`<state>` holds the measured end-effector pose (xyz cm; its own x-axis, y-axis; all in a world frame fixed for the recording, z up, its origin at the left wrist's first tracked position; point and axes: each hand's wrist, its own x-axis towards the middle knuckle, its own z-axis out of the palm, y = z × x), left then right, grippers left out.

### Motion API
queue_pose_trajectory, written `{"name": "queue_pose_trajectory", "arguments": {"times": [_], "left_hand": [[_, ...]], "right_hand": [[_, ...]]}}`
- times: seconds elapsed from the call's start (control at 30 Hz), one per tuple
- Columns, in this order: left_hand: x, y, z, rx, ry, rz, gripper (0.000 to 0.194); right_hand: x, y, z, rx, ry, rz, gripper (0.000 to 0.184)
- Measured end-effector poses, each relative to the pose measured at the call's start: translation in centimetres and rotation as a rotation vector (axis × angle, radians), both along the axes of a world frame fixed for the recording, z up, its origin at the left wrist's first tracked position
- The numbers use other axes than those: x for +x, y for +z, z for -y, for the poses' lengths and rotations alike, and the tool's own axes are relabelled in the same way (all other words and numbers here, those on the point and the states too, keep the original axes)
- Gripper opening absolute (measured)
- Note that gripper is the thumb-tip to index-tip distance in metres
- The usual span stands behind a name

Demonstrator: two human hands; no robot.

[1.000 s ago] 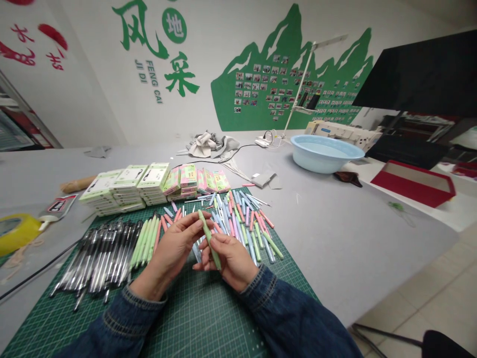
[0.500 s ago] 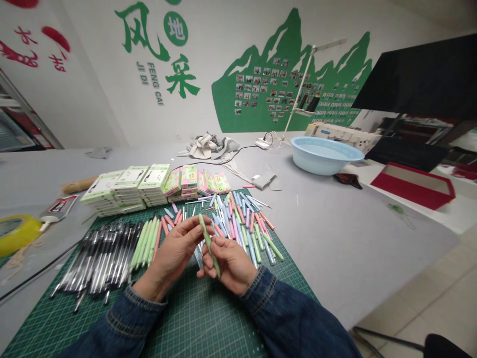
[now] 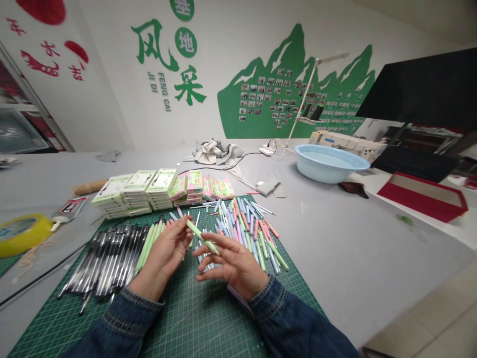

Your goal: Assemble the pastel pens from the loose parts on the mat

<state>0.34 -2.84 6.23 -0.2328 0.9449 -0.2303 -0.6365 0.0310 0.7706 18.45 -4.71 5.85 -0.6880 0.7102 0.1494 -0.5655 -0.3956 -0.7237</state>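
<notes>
A light green pen [image 3: 194, 228] slants above the cutting mat [image 3: 182, 318], its upper end pinched between the thumb and fingers of my left hand [image 3: 169, 248]. At its lower end, my right hand [image 3: 236, 263] holds it by the thumb and forefinger while the other fingers spread apart. Beneath and beyond my right hand lies a loose heap of pastel pen parts [image 3: 257, 233] in blue, pink, green and purple. Left of my left hand, several green pens [image 3: 149, 241] lie side by side, next to a row of clear pens with black parts [image 3: 108, 263].
Stacked white-green boxes [image 3: 160, 186] and pink-green boxes [image 3: 196, 184] stand behind the mat. At the left are yellow tape [image 3: 24, 233] and a glue tube [image 3: 70, 209]. A blue basin [image 3: 330, 166], sewing machine [image 3: 346, 141] and red box [image 3: 421, 199] are at the right.
The green pen has tipped from steep to a flatter slant. My right hand's fingers have spread and shifted a little right, while my left hand keeps its pinch. The camera view has shifted slightly.
</notes>
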Motion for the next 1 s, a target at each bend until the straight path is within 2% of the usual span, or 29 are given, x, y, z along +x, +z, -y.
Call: {"name": "queue_pose_trajectory", "arguments": {"times": [0.17,0.33,0.5,0.67,0.9,1.0], "left_hand": [[0.1,-0.5,0.3,-0.007,-0.013,0.099,0.006],[0.2,-0.6,0.5,-0.009,0.016,0.096,0.012],[0.0,-0.5,0.5,0.005,0.006,0.065,0.014],[-0.1,-0.8,0.5,0.038,-0.069,0.042,0.01],[-0.4,-1.0,0.5,0.049,-0.033,0.053,0.01],[-0.3,-1.1,0.6,0.055,-0.048,0.056,0.011]], "right_hand": [[-0.5,-0.8,0.3,0.062,-0.033,-0.004,0.043],[-0.8,-1.4,0.2,0.076,-0.076,-0.009,0.034],[-0.6,-1.2,0.1,0.081,-0.013,-0.016,0.039],[-0.5,-1.0,0.4,0.111,0.048,-0.027,0.043],[-1.0,-1.7,0.5,0.181,-0.102,-0.002,0.027],[-0.9,-1.5,0.5,0.191,-0.099,0.02,0.025]]}}
